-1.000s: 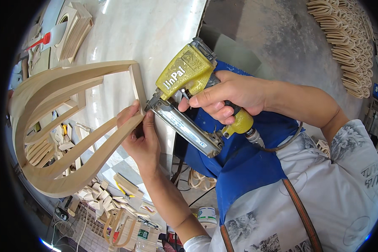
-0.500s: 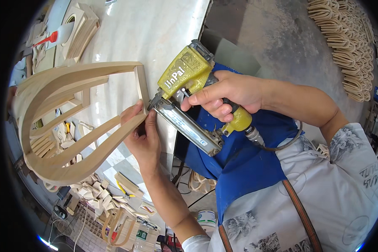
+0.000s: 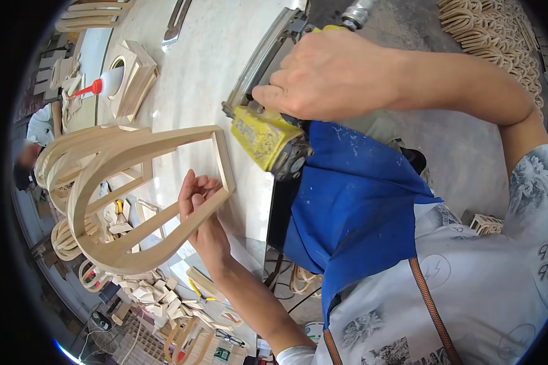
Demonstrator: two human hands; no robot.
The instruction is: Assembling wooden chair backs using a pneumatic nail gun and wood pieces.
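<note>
Wood frame: pale bentwood chair-back frame (image 3: 134, 201), curved rails meeting a straight end bar, held up off the white worktop (image 3: 207, 67) at its near edge.
Left hand: left hand (image 3: 202, 207) has its fingers closed around the frame's lower rail, right by the corner where it meets the end bar.
Right hand: right hand (image 3: 329, 76) is wrapped shut around the yellow nail gun (image 3: 268, 131), whose body lies over the worktop just right of the frame's end bar, apart from it.
Gun nose: hidden from this angle; I cannot tell whether it points at the wood.
Progress: the frame looks fully assembled, rails and slats in place; judging by the grip at the corner, that joint is the part in hand. No nail heads are clear enough to say whether it is already pinned.
Nearby: glue bottle with a red tip (image 3: 103, 82) beside stacked square wooden pieces (image 3: 134, 76) farther up the worktop; more bent frames (image 3: 73, 243) and offcuts on the floor below.
</note>
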